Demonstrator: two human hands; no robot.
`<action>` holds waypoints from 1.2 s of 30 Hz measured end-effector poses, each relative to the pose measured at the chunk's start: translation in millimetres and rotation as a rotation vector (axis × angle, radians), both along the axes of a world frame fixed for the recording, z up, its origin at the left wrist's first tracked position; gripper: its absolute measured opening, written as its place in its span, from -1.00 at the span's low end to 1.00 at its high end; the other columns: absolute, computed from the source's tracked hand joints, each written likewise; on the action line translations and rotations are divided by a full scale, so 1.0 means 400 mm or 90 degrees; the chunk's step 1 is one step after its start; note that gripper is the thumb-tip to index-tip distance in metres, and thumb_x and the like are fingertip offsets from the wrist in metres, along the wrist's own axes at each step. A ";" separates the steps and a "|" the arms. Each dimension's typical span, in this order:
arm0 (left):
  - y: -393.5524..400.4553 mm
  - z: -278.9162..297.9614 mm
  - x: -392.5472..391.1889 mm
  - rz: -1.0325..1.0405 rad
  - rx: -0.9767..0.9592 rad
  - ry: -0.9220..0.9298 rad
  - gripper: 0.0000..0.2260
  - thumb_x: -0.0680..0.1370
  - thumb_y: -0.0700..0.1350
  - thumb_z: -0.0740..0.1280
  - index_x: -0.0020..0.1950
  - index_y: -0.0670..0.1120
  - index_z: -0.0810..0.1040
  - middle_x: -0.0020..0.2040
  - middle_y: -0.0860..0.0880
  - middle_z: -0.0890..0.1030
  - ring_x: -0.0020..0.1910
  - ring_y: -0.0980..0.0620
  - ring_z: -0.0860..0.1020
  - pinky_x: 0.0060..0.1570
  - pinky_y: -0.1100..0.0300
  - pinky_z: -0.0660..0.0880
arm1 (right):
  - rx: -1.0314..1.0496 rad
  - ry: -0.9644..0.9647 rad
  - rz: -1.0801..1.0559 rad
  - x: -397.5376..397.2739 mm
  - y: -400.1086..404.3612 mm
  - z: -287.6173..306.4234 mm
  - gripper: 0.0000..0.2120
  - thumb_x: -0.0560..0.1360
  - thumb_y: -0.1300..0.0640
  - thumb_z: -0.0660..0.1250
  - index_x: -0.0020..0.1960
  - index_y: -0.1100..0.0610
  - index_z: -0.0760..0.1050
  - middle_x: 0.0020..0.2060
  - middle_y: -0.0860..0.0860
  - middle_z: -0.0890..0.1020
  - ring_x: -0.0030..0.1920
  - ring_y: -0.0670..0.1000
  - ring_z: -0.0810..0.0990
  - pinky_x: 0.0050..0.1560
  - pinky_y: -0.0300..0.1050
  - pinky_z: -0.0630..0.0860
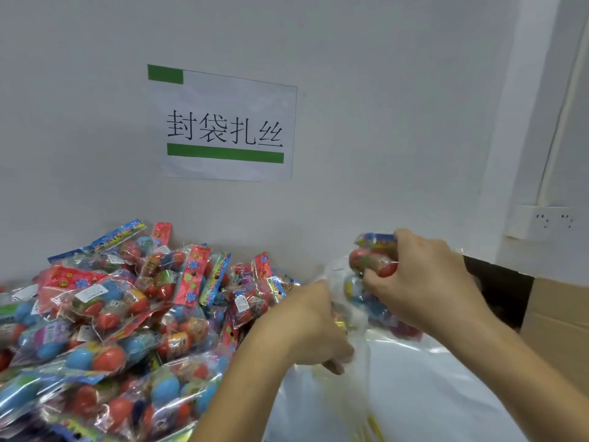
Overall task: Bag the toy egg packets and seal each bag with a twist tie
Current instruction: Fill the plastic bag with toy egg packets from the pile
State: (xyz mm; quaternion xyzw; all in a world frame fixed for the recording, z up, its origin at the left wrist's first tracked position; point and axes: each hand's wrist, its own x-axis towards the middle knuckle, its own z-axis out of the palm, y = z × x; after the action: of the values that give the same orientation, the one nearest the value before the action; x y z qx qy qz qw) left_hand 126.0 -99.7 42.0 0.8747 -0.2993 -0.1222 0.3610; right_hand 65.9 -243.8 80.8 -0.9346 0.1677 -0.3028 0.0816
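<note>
Toy egg packets [105, 314] lie heaped at the left against the far wall. Right hand [427, 282] curls round one packet [374, 256], over a clear bag [357, 346] whose mouth the left hand [306, 323] seems to pinch, though blurred. A cardboard box [557, 327] stands at the right.

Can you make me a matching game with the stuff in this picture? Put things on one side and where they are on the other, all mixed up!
Things:
1. paper sign
2. pile of toy egg packets
3. cardboard box
4. wall socket

Places:
A. far right, beside the hands
B. heaped on the left
C. stuck on the wall, up in the middle
D. on the wall at the right, above the box

Pairs: 1-C, 2-B, 3-A, 4-D
</note>
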 end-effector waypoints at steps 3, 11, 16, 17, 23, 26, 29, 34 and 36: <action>0.003 -0.006 0.006 0.023 -0.029 0.030 -0.57 0.40 -0.18 0.49 0.13 0.00 0.34 -0.24 0.05 0.64 -0.37 0.11 0.68 -0.25 0.19 0.60 | 0.125 -0.110 0.038 0.014 -0.008 -0.013 -0.72 0.40 -0.11 0.38 -0.17 0.05 0.36 -0.27 -0.01 0.53 -0.26 -0.02 0.48 -0.36 -0.12 0.33; 0.013 -0.022 0.030 0.031 -0.037 0.084 -0.23 0.38 -0.14 0.55 0.45 0.06 0.19 -0.31 0.08 0.66 -0.34 0.09 0.69 -0.01 0.11 0.62 | 0.957 -0.247 0.356 0.024 -0.009 -0.041 -0.74 0.59 0.13 0.33 -0.15 0.21 0.72 -0.09 0.19 0.73 -0.13 0.09 0.73 -0.19 0.12 0.69; 0.025 -0.017 0.040 0.016 -0.099 0.093 -0.46 0.33 -0.18 0.62 0.22 -0.06 0.47 -0.35 0.05 0.66 -0.38 0.06 0.66 -0.01 0.03 0.66 | 0.886 -0.124 0.333 0.032 -0.007 -0.108 -0.80 0.58 0.19 0.31 0.01 0.27 0.67 -0.18 0.19 0.71 -0.27 0.11 0.69 -0.29 -0.01 0.66; 0.031 -0.017 0.044 0.031 -0.103 0.092 -0.41 0.33 -0.19 0.62 0.26 -0.02 0.42 -0.39 0.07 0.65 -0.37 0.07 0.67 -0.05 0.09 0.66 | 0.863 -0.118 0.327 0.030 -0.009 -0.111 -0.81 0.58 0.20 0.30 0.01 0.26 0.66 -0.18 0.21 0.71 -0.30 0.10 0.69 -0.30 -0.03 0.65; 0.045 -0.009 0.034 0.024 -0.109 0.128 -0.38 0.33 -0.25 0.62 0.17 0.08 0.31 -0.51 0.14 0.59 -0.45 0.14 0.64 -0.43 0.32 0.53 | 0.700 -0.085 0.268 0.032 -0.003 -0.092 -0.85 0.55 0.20 0.36 0.04 0.28 0.60 -0.07 0.31 0.69 -0.16 0.22 0.71 -0.17 0.23 0.68; 0.054 -0.007 0.039 0.037 -0.112 0.101 -0.33 0.31 -0.26 0.62 0.22 0.10 0.31 -0.48 0.08 0.59 -0.47 0.13 0.62 -0.42 0.27 0.56 | 0.618 -0.069 0.218 0.031 -0.001 -0.088 -0.77 0.48 0.15 0.45 0.08 0.22 0.55 -0.05 0.24 0.68 -0.07 0.24 0.70 -0.16 0.24 0.68; 0.062 -0.003 0.047 0.050 -0.073 0.067 -0.03 0.29 -0.17 0.65 0.49 0.14 0.11 -0.46 0.11 0.61 -0.42 0.11 0.66 -0.38 0.28 0.56 | 0.577 -0.006 0.202 0.022 0.017 -0.108 -0.76 0.43 0.13 0.50 0.04 0.14 0.54 -0.10 0.15 0.69 -0.13 0.18 0.71 -0.22 0.22 0.68; 0.048 -0.002 0.023 0.000 0.013 0.019 -0.03 0.25 -0.10 0.68 0.44 0.20 0.12 0.02 0.04 0.66 -0.37 0.12 0.68 -0.38 0.33 0.54 | 0.533 0.035 0.217 0.026 0.045 -0.125 -0.78 0.33 0.08 0.51 -0.07 0.06 0.56 -0.28 0.03 0.71 -0.27 0.09 0.71 -0.25 0.13 0.69; 0.047 0.001 0.018 -0.006 0.047 -0.023 0.05 0.22 -0.05 0.69 0.49 0.28 0.09 0.26 -0.01 0.52 -0.34 0.11 0.69 -0.30 0.27 0.57 | 0.546 0.054 0.222 0.030 0.050 -0.120 -0.79 0.33 0.08 0.51 -0.07 0.03 0.57 -0.28 0.00 0.71 -0.27 0.05 0.71 -0.27 0.08 0.69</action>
State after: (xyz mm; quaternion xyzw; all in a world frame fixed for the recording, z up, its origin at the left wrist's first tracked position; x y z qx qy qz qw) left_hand 133.2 -80.7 42.2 0.8880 -0.3054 -0.1188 0.3227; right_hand 77.9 -223.9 32.6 -0.8422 0.1213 -0.1496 0.5035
